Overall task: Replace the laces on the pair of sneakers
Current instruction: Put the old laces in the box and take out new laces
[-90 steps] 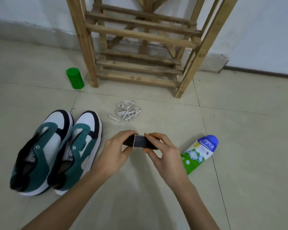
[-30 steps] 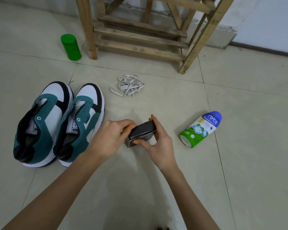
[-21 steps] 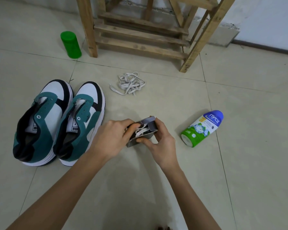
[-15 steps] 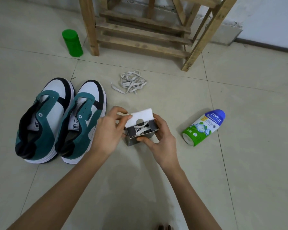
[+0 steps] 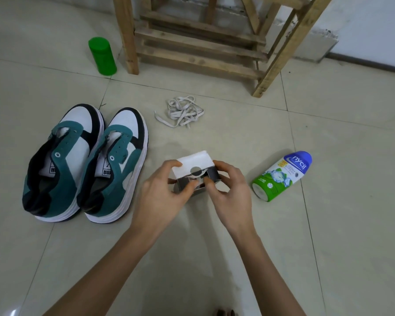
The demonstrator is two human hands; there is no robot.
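Two green, white and black sneakers, the left sneaker (image 5: 59, 160) and the right sneaker (image 5: 114, 167), stand side by side on the floor with no laces in their eyelets. A tangle of pale laces (image 5: 183, 111) lies beyond them. Above the floor at centre I hold a small dark cardboard box (image 5: 197, 173) with its white lid flap folded back. My left hand (image 5: 167, 192) grips its left side with the thumb on the flap. My right hand (image 5: 228, 190) grips its right side, with thumb and forefinger reaching into the opening. The contents are mostly hidden.
A green and blue powder bottle (image 5: 282, 176) lies on its side to the right of my hands. A green cylindrical container (image 5: 102, 56) stands at the back left beside a wooden rack (image 5: 198, 39) against the wall. The floor is pale tile.
The box was closed three seconds ago; my left hand has lifted its lid flap open, and my right fingers have moved into the opening. The camera tilted further down.
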